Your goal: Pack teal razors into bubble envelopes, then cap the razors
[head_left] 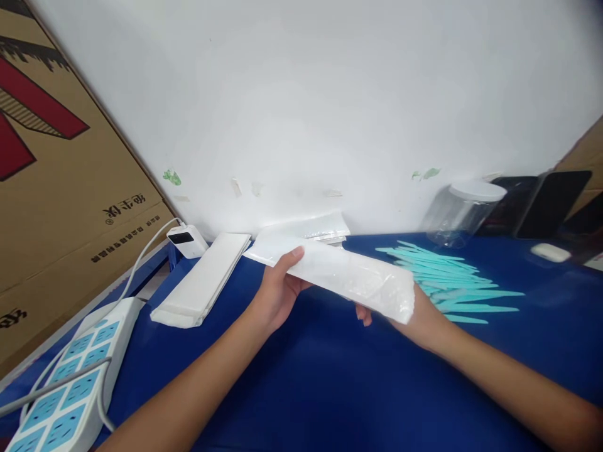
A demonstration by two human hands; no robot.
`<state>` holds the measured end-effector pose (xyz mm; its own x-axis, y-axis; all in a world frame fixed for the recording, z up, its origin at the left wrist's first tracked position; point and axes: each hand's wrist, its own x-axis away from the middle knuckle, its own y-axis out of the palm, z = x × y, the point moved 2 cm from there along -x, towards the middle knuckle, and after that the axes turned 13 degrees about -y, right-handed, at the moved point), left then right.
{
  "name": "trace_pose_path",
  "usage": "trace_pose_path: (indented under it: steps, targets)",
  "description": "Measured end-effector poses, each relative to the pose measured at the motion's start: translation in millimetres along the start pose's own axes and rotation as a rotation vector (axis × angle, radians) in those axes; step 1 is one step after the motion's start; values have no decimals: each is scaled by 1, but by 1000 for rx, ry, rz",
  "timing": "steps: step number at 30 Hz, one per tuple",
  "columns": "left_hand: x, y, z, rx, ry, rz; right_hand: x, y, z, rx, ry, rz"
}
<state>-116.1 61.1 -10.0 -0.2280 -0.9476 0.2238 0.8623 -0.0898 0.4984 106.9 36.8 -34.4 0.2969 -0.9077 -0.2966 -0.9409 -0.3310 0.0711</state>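
Observation:
My left hand [280,292] grips a long, flat white plastic bag [343,273], thumb on top and fingers underneath. My right hand [419,320] is at the bag's right end, palm behind it. A few of its curled fingertips show below the lower edge, while the thumb and the rest are hidden. The bag is tilted, its right end lower and its shiny film creased. Just behind it, against the wall, lie more clear-white plastic bags [325,226]. To the right of my right hand, thin pointed teal sticks [452,282] spread in a loose pile.
A folded white stack [202,279] lies left on the blue table [301,389]. Beside it are a white charger box [187,241], a power strip [80,376] with cables and a cardboard box [70,188]. A clear jar [464,213], dark phone [551,204] and white case [550,252] stand right.

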Motion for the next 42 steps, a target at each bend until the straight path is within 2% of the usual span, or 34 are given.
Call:
trace_pose_path:
  steps: [2,4,6,8,10,12,14,18,21,25,27,30,35,42]
  targets:
    - [4,1,3,-42,84,56,1,1,2,-16,-28,148]
    - [7,0,5,-93,203,129,2,2,3,-25,-36,198]
    - [11,0,8,-173,356,137,3,4,5,-90,12,151]
    - [16,3,11,-251,477,49,4,6,7,-201,89,63]
    - [21,9,14,-308,531,-54,5,10,9,-314,152,-24]
    - [26,14,14,-354,527,-94,7,15,10,-400,187,-95]
    - [27,17,12,-361,494,-77,8,20,10,-442,205,-114]
    - [26,15,4,-304,439,-11,8,24,7,-439,283,2]
    - [27,15,-3,-318,426,-34,7,22,9,-407,341,93]
    - [29,16,-8,-324,455,-57,6,16,15,-225,276,168]
    - [28,16,-8,-293,460,-12,6,13,16,-68,200,140]
    - [22,13,-8,-229,393,59,7,12,17,80,149,62]
    - [14,6,-4,-188,296,153,8,13,15,-43,222,9]
    - [6,3,1,-61,225,192,5,2,4,-111,250,-85]
